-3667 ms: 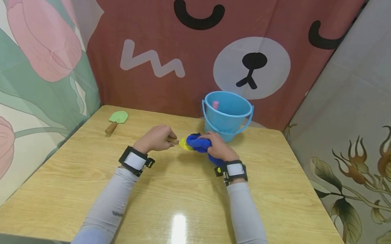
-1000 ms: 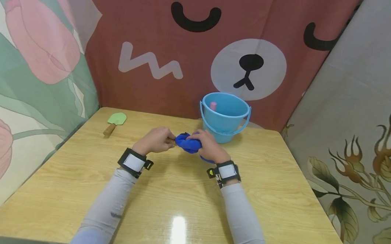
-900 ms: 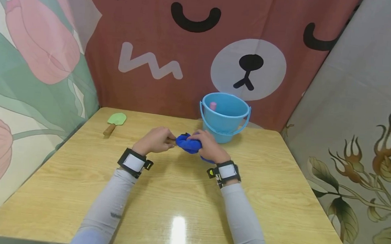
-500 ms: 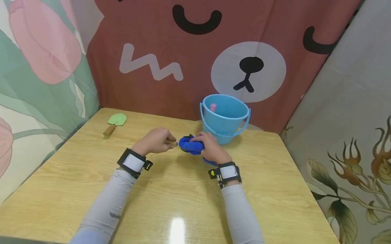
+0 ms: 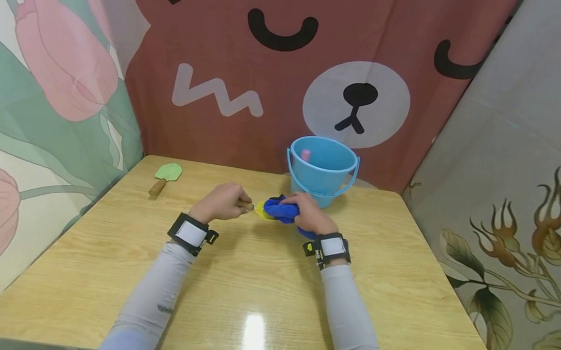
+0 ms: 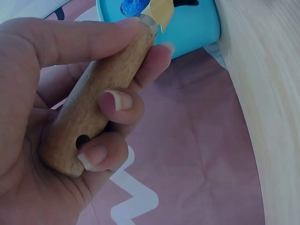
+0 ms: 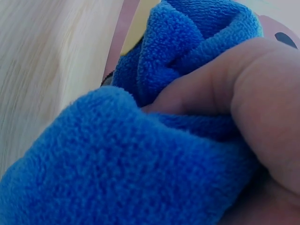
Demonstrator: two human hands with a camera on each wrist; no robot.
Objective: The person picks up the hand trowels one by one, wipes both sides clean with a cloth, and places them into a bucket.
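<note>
My left hand (image 5: pixel 222 202) grips the wooden handle (image 6: pixel 101 89) of a small yellow-bladed shovel, its fingers curled round the wood. The yellow blade (image 5: pixel 262 209) points right, partly covered by a bunched blue towel (image 5: pixel 281 210). My right hand (image 5: pixel 312 217) holds that towel; in the right wrist view its thumb or a finger sinks into the folds of terry cloth (image 7: pixel 108 164). Both hands are above the middle of the table. The far part of the blade is hidden by the towel.
Just behind the right hand stands a light blue bucket (image 5: pixel 323 169) with a pink stick-like end (image 5: pixel 306 155) showing inside. A green shovel (image 5: pixel 168 172) with a wooden handle lies at the table's back left. A printed bear curtain (image 5: pixel 216 134) hangs behind the wooden table (image 5: pixel 207 298).
The right hand has slid the towel rightward along the shovel since about a second ago, baring yellow blade that it covered then. The left hand keeps its grip almost in place.
</note>
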